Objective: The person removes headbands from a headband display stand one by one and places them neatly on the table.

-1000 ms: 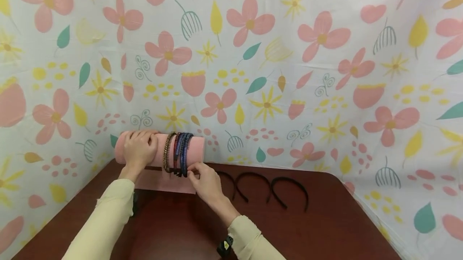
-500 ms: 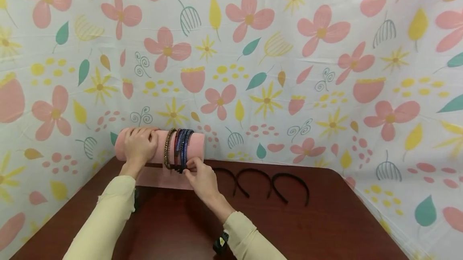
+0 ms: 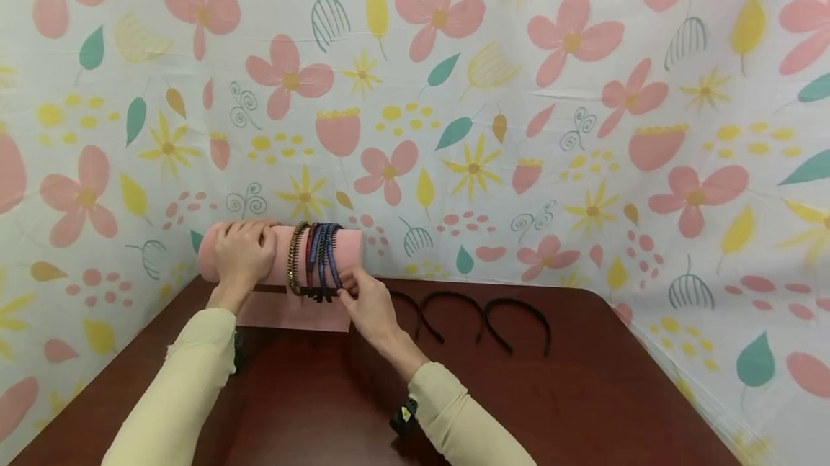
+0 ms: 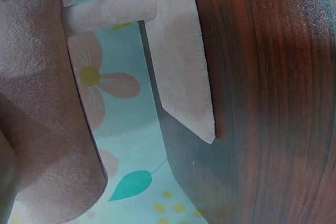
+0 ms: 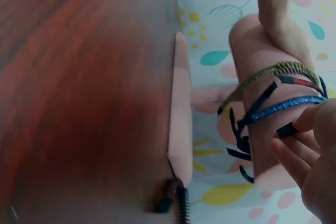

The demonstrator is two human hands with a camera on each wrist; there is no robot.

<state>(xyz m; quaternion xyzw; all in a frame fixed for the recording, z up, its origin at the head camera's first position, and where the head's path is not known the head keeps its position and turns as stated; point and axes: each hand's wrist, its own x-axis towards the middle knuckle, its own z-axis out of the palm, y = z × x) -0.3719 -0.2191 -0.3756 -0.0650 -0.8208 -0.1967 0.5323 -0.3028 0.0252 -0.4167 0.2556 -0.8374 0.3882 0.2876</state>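
A pink plush headband stand [image 3: 279, 264], with a horizontal roll above a flat base, stands at the back left of the table. My left hand [image 3: 245, 251] grips the roll from above near its left end. Several toothed headbands hang round the roll: a gold one [image 3: 295, 257], a red one [image 5: 299, 81] and blue ones, with their dark ends below it. My right hand [image 3: 369, 307] pinches the dark end of a headband between thumb and fingers at the roll's right side. A glittery blue headband [image 5: 286, 107] lies close beside those fingertips.
Several black headbands, one of them here [image 3: 516, 307], lie on the dark wooden table [image 3: 551, 408] right of the stand. A flower-printed curtain [image 3: 415, 91] hangs right behind the table. The stand's flat base [image 4: 181, 66] lies under the roll.
My right hand has shifted slightly right, drawing the pinched blue headband's end apart from the others. My left hand keeps its grip on the roll. The head view has tilted slightly down.
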